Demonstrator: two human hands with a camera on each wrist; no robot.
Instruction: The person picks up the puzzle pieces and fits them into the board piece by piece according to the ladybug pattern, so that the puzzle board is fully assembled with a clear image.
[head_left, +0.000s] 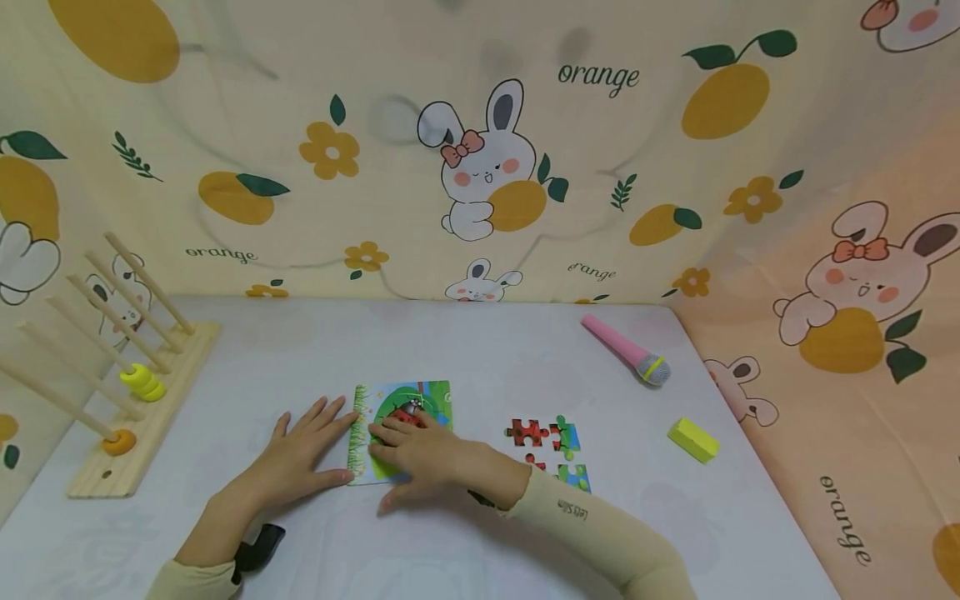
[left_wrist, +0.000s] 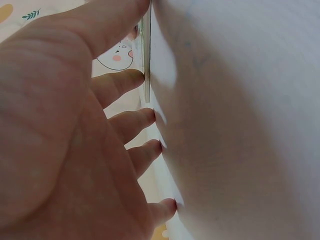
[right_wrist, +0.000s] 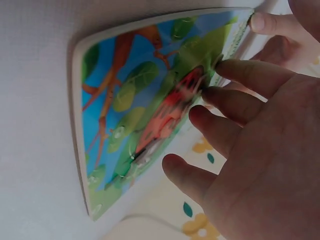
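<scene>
A square puzzle board (head_left: pixel 441 397) with a ladybug on a green leaf lies flat on the white table. My left hand (head_left: pixel 296 457) rests at its left side, fingers spread. In the left wrist view its thumb and index fingertip are at the board's edge (left_wrist: pixel 147 60), while the other fingertips rest on the table. My right hand (head_left: pixel 426 457) reaches across the board with extended fingers, covering part of the picture. In the right wrist view those fingertips (right_wrist: pixel 175 165) are over the ladybug (right_wrist: pixel 167 112). Neither hand grips anything.
Loose puzzle pieces (head_left: pixel 527 432) lie right of the board, partly behind my right forearm. A pink toy microphone (head_left: pixel 618 346) and a yellow-green block (head_left: pixel 693 440) lie farther right. On the left stands a wooden peg rack (head_left: pixel 161 425) with yellow and orange rings.
</scene>
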